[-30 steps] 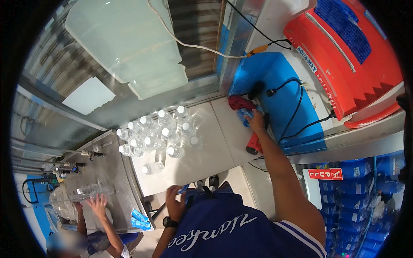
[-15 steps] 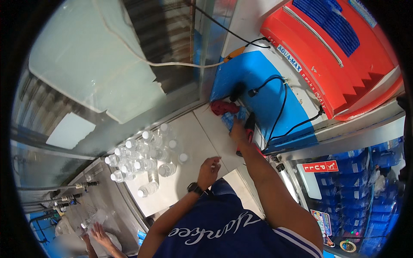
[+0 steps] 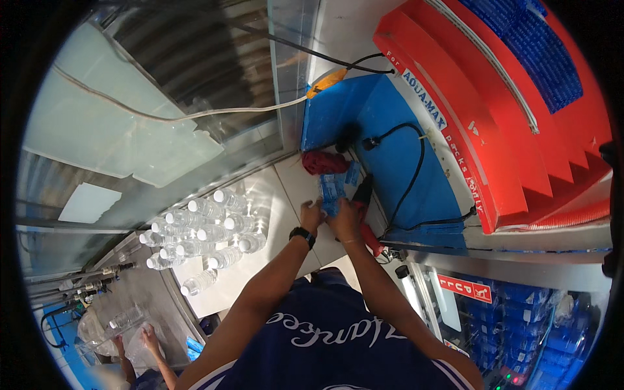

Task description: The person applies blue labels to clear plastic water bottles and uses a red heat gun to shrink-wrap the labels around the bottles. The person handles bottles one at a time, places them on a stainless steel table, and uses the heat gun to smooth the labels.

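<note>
While right hand [image 3: 344, 221] clamps it, blue-patterned film [image 3: 333, 188] looks thin, crinkled; grip of left hand [image 3: 312, 217] unclear

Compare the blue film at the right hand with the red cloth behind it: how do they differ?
The blue film shows pale markings; the red cloth looks plain. The film lies flatter; the cloth is bunched up. The right hand touches the film; neither hand touches the cloth. Both look pliable.

You have bare counter [image 3: 279, 209] between your left hand [image 3: 311, 217] and the bottles [image 3: 225, 257]; a red-and-black tool [image 3: 371, 240] crowds your right hand [image 3: 345, 221]
</note>
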`<state>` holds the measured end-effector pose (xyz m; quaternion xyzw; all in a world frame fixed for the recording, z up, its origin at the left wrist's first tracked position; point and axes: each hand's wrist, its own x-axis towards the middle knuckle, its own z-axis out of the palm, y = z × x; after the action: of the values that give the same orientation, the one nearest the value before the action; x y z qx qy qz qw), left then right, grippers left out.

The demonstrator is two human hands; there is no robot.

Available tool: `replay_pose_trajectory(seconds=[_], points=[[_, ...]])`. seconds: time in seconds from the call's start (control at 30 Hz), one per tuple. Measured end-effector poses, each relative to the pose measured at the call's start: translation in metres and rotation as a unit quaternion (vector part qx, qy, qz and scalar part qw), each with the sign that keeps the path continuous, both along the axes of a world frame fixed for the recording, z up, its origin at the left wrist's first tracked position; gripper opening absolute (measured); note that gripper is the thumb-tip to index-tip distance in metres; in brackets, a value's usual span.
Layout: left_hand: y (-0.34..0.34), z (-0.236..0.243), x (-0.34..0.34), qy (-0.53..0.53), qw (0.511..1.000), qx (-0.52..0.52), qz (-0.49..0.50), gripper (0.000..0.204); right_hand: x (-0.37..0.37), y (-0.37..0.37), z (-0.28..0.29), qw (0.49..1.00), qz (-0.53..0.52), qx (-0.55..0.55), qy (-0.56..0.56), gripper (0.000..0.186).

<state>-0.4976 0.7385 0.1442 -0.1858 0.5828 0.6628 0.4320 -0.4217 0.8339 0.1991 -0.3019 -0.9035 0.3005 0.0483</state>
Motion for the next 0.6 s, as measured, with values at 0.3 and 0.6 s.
replay_pose_trajectory(seconds=[0.3,0.6], points=[[-0.054,0.032,0.054,-0.038,0.949,0.300,0.090,0.032,0.059,-0.027,0.037,0.984,0.110,-0.102,0.099,0.042],[-0.125,0.096,0.075,0.135,0.987,0.090,-0.001,0.021,0.045,-0.051,0.047,0.906,0.081,-0.409,0.075,0.032]])
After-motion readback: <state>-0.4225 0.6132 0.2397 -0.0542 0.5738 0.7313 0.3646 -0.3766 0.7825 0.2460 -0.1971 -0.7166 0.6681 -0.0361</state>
